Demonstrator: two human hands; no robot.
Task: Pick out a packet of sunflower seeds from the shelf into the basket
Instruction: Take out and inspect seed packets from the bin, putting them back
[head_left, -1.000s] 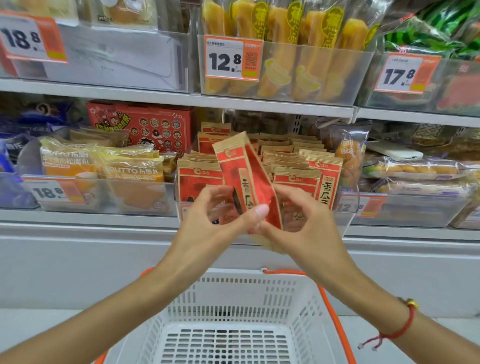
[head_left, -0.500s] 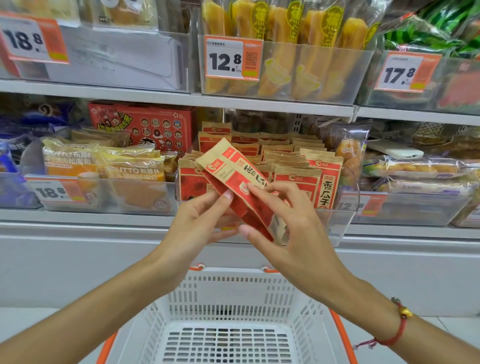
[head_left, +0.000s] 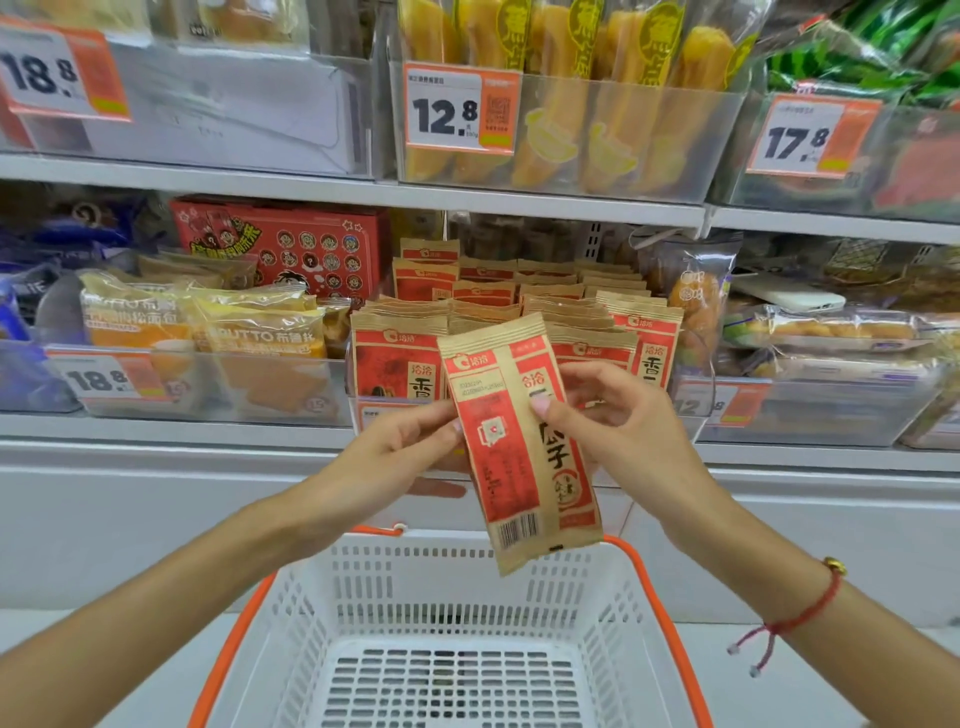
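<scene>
Both forearms reach forward and up from the bottom corners, converging in front of the middle shelf (head_left: 171, 431). Between the hands a kraft-and-red packet of sunflower seeds (head_left: 519, 441) is held nearly upright, its top tipped slightly to the left, its back seam and barcode facing the camera. The left hand (head_left: 400, 457) grips the packet's left edge, fingers curled in toward it with a fingertip on the front near the edge and another finger showing below, behind the packet. The right hand (head_left: 618, 431) pinches the packet's right side, the thumb pressed flat on the front face and the other fingers bent behind and above it. A red cord bracelet (head_left: 800, 613) with a gold bead circles the right wrist. The packet's lower end hangs above the far rim of the white basket (head_left: 467, 587), which has orange handles and sits directly beneath the hands; the packet is outside it. Just behind the hands, rows of matching seed packets (head_left: 400, 358) stand in a clear bin on the shelf, with yellow bread bags (head_left: 254, 332) to their left and a 12.8 price tag (head_left: 460, 109) on the shelf above.
</scene>
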